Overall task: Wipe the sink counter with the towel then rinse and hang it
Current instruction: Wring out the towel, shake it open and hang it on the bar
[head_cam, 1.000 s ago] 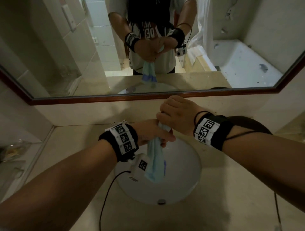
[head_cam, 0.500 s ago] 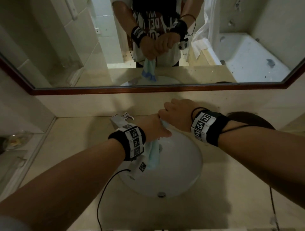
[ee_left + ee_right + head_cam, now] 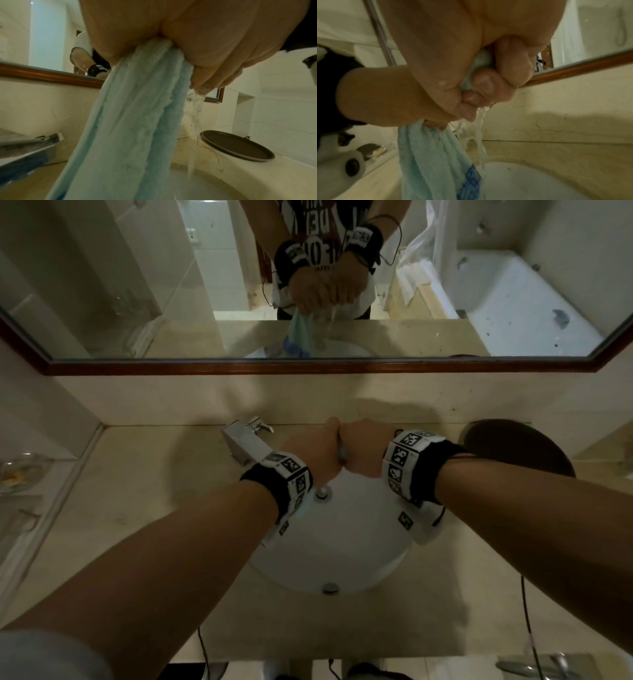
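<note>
Towel [image 3: 137,121] top hidden inside fists

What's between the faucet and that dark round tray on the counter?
Both hands, left hand and right hand, wringing the towel over the sink, in the head view.

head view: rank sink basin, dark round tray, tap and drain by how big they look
1. sink basin
2. dark round tray, partly hidden by the right arm
3. tap
4. drain

Shirt [image 3: 318,241]: in the mirror you see big reversed letters, roughly "DEI" and "FO"; no whole word reads.
Wristbands [image 3: 406,455]: you get square black-and-white codes only.
</note>
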A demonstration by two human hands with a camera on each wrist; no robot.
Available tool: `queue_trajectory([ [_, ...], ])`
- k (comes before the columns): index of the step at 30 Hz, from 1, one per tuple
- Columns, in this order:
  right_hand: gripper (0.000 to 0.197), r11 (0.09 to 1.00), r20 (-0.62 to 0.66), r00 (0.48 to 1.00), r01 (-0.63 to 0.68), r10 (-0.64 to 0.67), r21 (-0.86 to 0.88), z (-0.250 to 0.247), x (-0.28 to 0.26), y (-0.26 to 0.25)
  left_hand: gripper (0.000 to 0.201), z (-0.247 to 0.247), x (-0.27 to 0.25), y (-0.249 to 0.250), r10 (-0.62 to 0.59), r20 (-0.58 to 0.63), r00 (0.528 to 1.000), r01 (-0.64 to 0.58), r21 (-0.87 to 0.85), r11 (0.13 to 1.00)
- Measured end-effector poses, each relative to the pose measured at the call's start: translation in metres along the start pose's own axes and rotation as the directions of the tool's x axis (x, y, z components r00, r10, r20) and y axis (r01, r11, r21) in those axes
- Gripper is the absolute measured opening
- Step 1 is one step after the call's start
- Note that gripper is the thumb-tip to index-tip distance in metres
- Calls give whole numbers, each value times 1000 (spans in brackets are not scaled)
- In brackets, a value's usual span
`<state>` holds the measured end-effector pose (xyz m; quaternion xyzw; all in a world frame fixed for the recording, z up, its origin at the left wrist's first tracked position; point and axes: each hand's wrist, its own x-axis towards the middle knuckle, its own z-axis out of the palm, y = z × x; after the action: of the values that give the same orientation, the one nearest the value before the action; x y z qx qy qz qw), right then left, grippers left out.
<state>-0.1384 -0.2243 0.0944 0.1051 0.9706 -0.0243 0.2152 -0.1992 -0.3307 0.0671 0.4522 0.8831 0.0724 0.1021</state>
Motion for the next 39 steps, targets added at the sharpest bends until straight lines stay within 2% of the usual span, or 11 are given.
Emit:
queue_trajectory([
  [10,33,956,67,998,-36,17,291,22,-11,-7,31,12,-3,-4,86,25,996,-89,177,980],
  [14,37,921,42,999,-48,34,386,23,-19,-12,41,8,-3,-3,108,71,992,-120,203,972],
  [18,34,824,39,991,-126,126,553,28,-23,-14,21,3,-5,-4,149,20,989,-151,198,969],
  [20,33,778,49,988,-145,145,612,30,-25,-13,28,4,-6,-4,170,14,985,-170,214,962],
  [22,32,769,63,988,-151,143,621,28,-28,-12,29,5,-6,-4,180,10,984,-178,203,963],
  [26,25,862,-6,991,-116,137,493,20,-27,-6,26,0,-5,-3,156,-5,988,-155,89,984],
  [28,13,894,-59,987,-110,150,435,15,-24,-1,21,-2,-4,-1,96,-14,995,-96,-28,995],
  [31,13,910,-142,974,-105,175,401,6,-21,6,17,-6,2,0,-32,-19,999,28,-200,979],
  [33,16,930,-222,959,-86,174,359,1,-22,11,23,-9,4,0,-73,-1,997,68,-334,940],
  [36,23,967,-321,941,-25,108,253,-8,-29,19,34,-10,-2,-5,-91,17,996,87,-518,851],
  [39,32,987,-403,914,21,46,161,-15,-34,28,36,-5,-11,-10,-95,65,993,115,-633,765],
])
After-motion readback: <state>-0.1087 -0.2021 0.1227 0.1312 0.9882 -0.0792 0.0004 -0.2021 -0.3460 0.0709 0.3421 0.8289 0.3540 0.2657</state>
